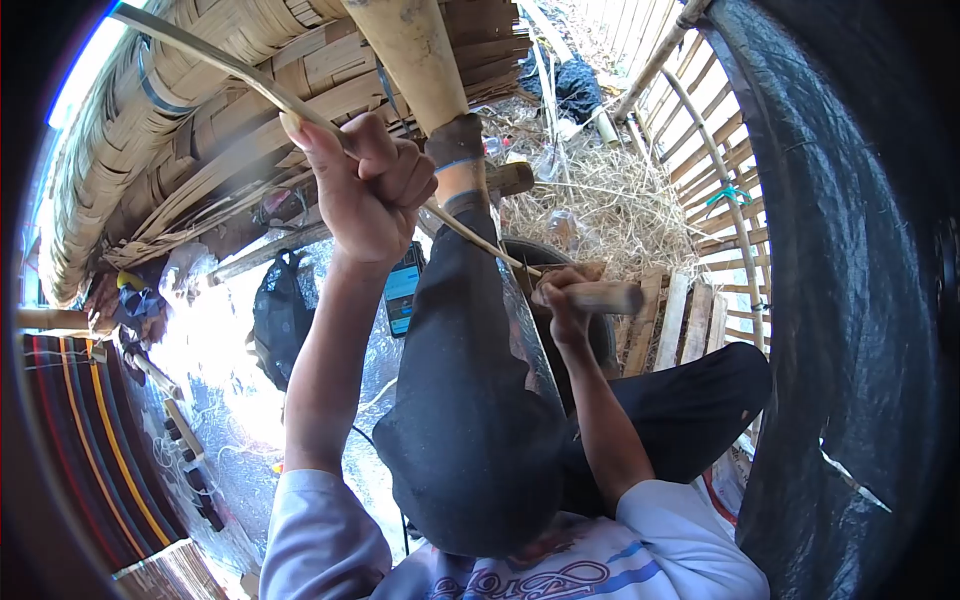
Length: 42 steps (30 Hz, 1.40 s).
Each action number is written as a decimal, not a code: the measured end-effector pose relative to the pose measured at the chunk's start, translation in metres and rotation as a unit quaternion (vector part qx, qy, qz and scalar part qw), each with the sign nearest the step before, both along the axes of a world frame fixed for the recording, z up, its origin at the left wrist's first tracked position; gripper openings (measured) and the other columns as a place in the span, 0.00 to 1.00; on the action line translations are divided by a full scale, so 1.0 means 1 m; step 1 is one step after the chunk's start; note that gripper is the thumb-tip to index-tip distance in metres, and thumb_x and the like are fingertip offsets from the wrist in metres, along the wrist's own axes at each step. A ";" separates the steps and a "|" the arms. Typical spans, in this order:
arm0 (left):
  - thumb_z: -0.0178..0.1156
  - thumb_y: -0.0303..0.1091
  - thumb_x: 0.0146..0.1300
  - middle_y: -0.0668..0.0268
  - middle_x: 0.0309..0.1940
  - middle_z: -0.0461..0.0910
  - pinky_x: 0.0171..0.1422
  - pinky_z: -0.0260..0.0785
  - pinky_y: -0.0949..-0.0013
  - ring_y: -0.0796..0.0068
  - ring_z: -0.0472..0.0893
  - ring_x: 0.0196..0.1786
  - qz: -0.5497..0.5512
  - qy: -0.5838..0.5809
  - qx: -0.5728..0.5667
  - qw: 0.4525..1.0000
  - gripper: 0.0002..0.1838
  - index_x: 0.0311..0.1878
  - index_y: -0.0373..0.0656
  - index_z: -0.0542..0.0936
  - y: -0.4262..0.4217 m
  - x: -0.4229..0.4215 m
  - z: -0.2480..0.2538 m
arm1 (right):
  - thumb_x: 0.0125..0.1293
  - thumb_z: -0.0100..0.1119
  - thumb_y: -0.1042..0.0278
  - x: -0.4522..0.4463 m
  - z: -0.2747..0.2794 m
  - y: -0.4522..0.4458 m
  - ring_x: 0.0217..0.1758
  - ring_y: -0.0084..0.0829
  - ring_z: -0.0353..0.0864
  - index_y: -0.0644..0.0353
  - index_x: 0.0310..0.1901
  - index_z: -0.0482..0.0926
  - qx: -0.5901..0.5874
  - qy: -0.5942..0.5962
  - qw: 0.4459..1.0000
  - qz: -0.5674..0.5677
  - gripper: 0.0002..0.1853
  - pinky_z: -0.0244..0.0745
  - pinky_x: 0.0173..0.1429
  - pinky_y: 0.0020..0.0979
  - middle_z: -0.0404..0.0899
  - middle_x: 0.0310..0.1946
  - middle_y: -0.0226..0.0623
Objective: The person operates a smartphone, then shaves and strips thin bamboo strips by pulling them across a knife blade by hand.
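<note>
My left hand [375, 185] is raised and closed round a long, thin bamboo strip [230, 65], thumb pressed along it. From the upper left the strip slants down past my raised knee to my right hand [567, 303]. That hand is closed on a knife by its thick wooden handle [612, 297], which sticks out to the right. Most of the blade is hidden at the hand, where the strip's lower end meets it. My dark-trousered leg [465, 370] stands bent between the two hands.
A woven bamboo wall [330, 60] and a bamboo post [415, 55] rise ahead. A phone [402, 295] and a black plastic bag [283, 315] lie on the shiny mat at left. Straw [610, 205], a slatted fence [715, 160] and a black tarp [840, 250] stand to the right.
</note>
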State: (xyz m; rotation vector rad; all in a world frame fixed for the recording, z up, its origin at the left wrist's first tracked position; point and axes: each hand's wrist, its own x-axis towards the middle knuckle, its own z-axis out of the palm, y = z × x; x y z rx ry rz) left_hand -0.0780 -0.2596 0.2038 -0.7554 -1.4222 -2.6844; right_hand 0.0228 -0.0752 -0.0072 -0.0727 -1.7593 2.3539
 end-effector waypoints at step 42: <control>0.36 0.70 0.61 0.77 0.11 0.44 0.18 0.35 0.74 0.84 0.43 0.16 -0.002 -0.032 -0.001 0.999 0.32 0.20 0.49 0.53 0.013 0.007 0.001 | 0.56 0.53 0.75 -0.013 -0.012 0.021 0.28 0.21 0.67 0.60 0.24 0.68 -0.132 -0.021 0.989 -0.061 0.06 0.64 0.38 0.25 0.69 0.24 0.31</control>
